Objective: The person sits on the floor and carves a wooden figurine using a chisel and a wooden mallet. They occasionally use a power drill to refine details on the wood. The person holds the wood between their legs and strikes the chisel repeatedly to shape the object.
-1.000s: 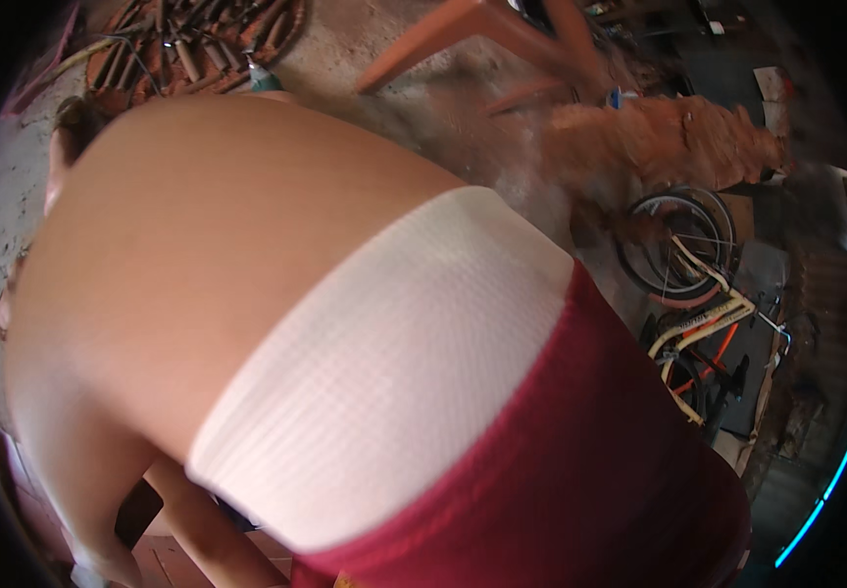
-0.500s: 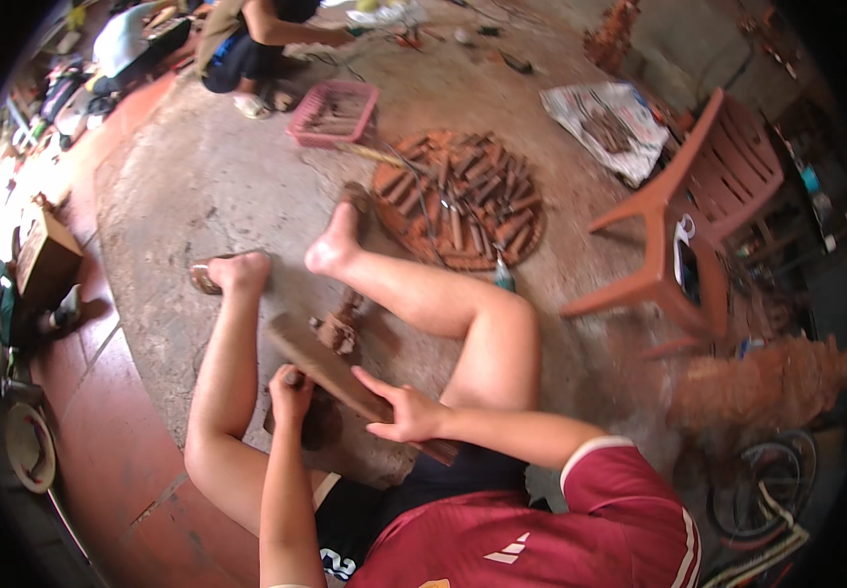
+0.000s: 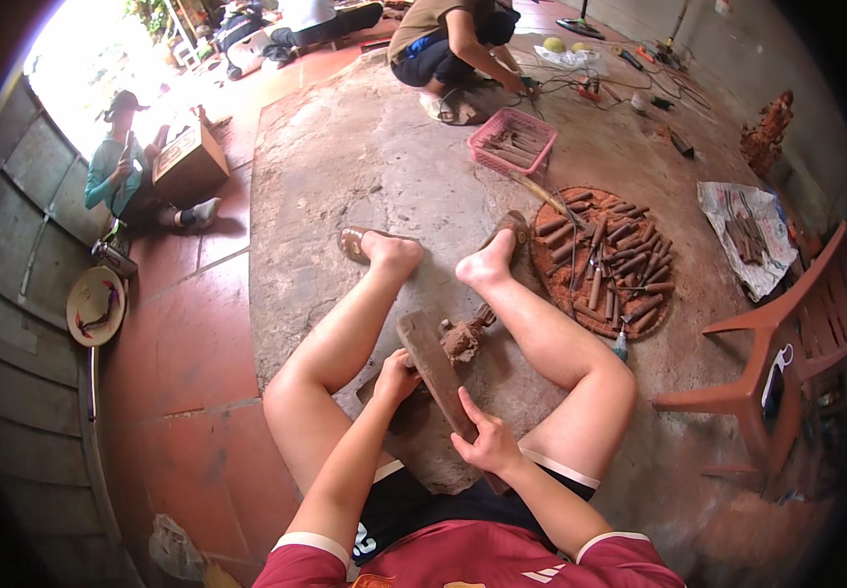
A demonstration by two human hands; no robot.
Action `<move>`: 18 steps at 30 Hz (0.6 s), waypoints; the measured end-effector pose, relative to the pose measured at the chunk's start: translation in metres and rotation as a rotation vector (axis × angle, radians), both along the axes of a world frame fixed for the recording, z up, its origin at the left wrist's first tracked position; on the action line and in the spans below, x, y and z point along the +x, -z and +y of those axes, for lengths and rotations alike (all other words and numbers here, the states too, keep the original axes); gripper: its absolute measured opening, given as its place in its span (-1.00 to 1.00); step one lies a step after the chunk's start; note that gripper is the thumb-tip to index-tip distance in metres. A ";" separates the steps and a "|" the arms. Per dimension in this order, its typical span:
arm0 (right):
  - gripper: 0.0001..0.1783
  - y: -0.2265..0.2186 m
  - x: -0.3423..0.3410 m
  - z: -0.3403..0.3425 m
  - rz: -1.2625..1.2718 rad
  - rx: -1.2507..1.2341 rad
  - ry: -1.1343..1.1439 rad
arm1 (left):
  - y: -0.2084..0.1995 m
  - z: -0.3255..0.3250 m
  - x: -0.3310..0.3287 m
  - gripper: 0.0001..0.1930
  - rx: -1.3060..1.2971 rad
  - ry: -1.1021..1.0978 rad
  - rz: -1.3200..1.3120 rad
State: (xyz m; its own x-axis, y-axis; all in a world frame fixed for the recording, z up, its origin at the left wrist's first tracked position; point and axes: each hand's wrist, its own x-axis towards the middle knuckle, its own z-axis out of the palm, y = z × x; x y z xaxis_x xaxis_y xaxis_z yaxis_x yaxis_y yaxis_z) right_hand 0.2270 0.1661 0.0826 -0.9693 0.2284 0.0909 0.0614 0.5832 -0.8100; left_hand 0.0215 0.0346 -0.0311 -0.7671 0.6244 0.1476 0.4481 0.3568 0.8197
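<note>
Between my bent legs, my right hand (image 3: 487, 443) grips the lower end of a long flat wooden board (image 3: 431, 365), which slants up and to the left. My left hand (image 3: 396, 380) is a closed fist close to the board's left edge. It holds a short brown stick, whose round end shows better in the earlier picture; now the fingers and board mostly hide it. Just beyond the board, a lumpy brown piece (image 3: 461, 341) lies on the ground. A dark block-like thing (image 3: 410, 414) sits below my left hand, partly hidden by it and the board.
A round tray (image 3: 673, 306) of brown sticks and reddish powder lies beyond my right foot, near a pink basket (image 3: 482, 157). A plastic chair (image 3: 767, 343) stands at right, by a white sack (image 3: 781, 257). One person (image 3: 443, 49) crouches ahead; another (image 3: 120, 176) sits far left beside a box (image 3: 188, 162).
The view has swung left and levelled, so the surroundings sit farther right and more of the left wall shows. Both hands keep their holds on the board and stick.
</note>
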 end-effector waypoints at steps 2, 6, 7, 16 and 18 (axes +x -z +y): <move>-0.05 0.001 0.005 -0.004 -0.098 -0.011 -0.032 | 0.007 0.002 -0.004 -0.72 -0.018 0.027 0.058; -0.09 -0.001 0.007 -0.005 0.097 0.080 -0.017 | 0.009 0.015 -0.009 -0.62 -0.319 0.095 0.251; -0.09 -0.003 0.006 -0.003 0.074 0.097 -0.022 | 0.000 0.017 -0.002 -0.61 -0.263 0.037 0.164; -0.06 0.010 0.003 0.003 0.123 -0.033 0.030 | 0.004 0.015 -0.001 -0.86 -0.016 -0.097 0.175; -0.06 0.009 0.004 0.000 0.117 -0.016 0.049 | 0.004 0.015 -0.003 -0.87 -0.048 -0.073 0.184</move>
